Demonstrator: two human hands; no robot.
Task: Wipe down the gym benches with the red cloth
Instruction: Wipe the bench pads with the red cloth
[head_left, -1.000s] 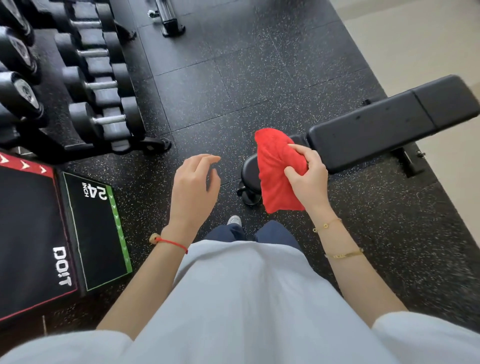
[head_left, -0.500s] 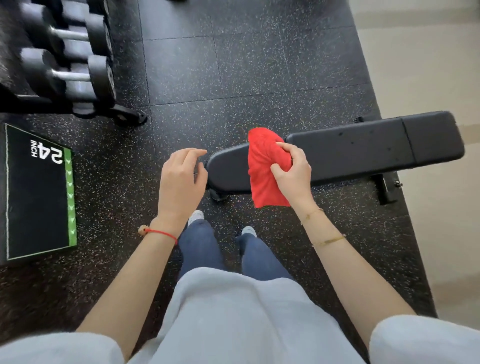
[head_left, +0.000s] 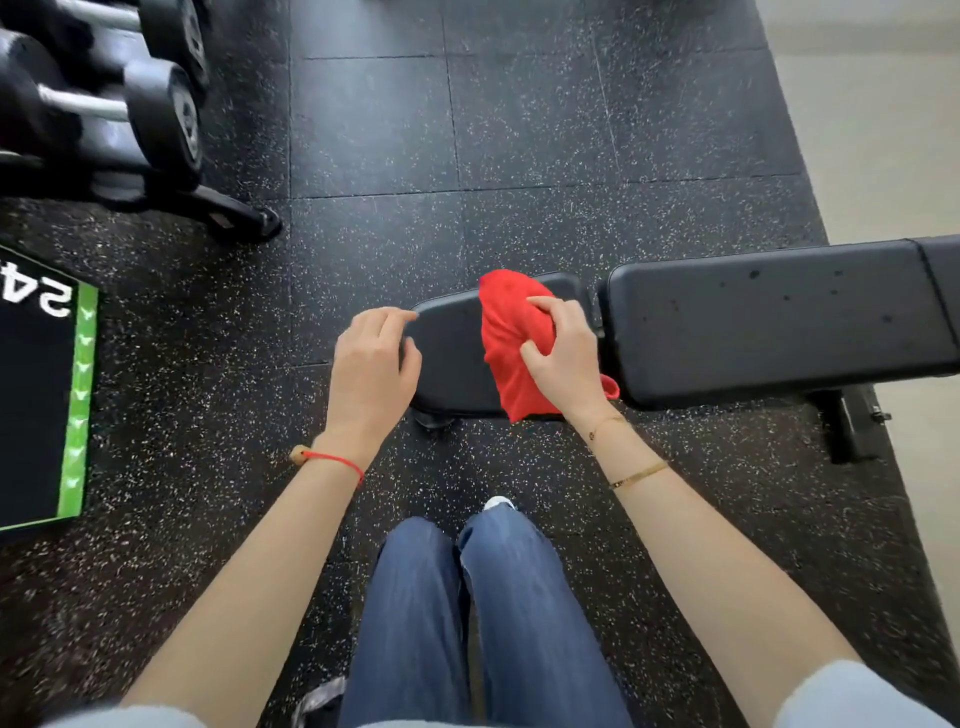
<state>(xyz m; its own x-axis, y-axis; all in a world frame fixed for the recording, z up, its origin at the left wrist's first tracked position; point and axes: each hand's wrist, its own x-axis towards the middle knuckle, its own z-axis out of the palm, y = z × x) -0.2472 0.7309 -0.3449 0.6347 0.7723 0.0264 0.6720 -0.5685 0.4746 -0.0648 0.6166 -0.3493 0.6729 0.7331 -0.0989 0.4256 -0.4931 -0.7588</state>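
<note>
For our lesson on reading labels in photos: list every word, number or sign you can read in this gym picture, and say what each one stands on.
"24", white, upside down and cut off by the picture's left edge: on the black box with the green edge.
Pale arrowhead marks in a row: on that box's green strip.
Markings on the dumbbell ends: too blurred to read.
Bench and red cloth: no text visible.

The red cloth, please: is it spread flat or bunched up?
Bunched: the red cloth is gathered in the right hand, hanging crumpled over the bench seat.
</note>
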